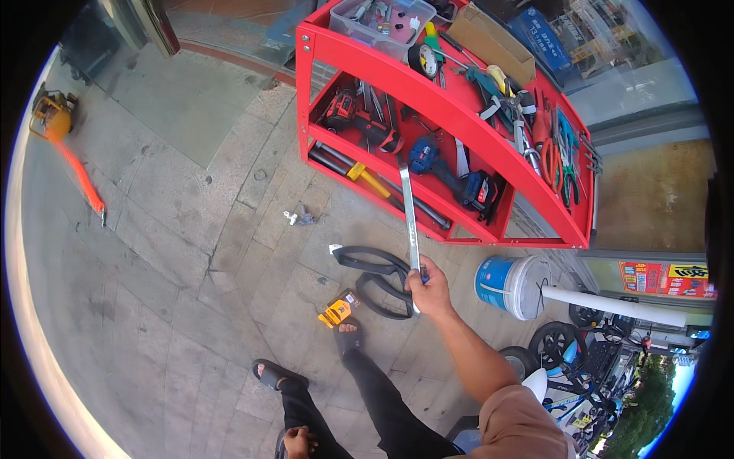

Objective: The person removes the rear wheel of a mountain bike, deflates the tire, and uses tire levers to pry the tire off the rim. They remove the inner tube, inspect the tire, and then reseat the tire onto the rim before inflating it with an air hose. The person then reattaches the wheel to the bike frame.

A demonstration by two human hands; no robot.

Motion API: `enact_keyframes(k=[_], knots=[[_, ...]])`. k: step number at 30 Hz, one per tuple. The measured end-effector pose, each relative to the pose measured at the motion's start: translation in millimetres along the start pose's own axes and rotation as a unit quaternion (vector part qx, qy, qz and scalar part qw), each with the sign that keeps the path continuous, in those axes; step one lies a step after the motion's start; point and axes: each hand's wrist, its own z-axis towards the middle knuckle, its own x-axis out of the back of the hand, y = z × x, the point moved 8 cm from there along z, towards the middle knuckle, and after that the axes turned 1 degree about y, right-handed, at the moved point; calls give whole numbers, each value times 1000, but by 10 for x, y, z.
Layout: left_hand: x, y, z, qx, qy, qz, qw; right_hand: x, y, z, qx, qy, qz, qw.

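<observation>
My right hand (430,288) is closed round the lower end of a long, flat silver metal bar (411,218). The bar points up and away toward the red tool cart (451,73), and its far tip overlaps the cart's lower shelf in the view. Low in the picture, my left hand (299,442) hangs near my leg with its fingers curled; whatever they may hold is hidden. A black inner tube (363,251), twisted into loops, lies on the paving left of my right hand. Beside it, close to my foot, is a yellow and black box (339,308).
Cordless power tools, among them a blue drill (423,155), fill the cart's lower shelf. Pliers (552,162) and a clear plastic bin (382,23) sit on top. A blue and white bucket (514,284) stands right. An orange hose (82,174) lies far left; bikes (562,344) stand lower right.
</observation>
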Motion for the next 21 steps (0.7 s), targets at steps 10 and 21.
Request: enact_keyframes(k=[10,21], knots=[[-965,1634,-1118,-105,-37,-70,991,240,-948,2112,106,24,-286,952],[-1268,2274,-905,-53,-185,-180,965,-10,-721,3485,222,130,-517,816]])
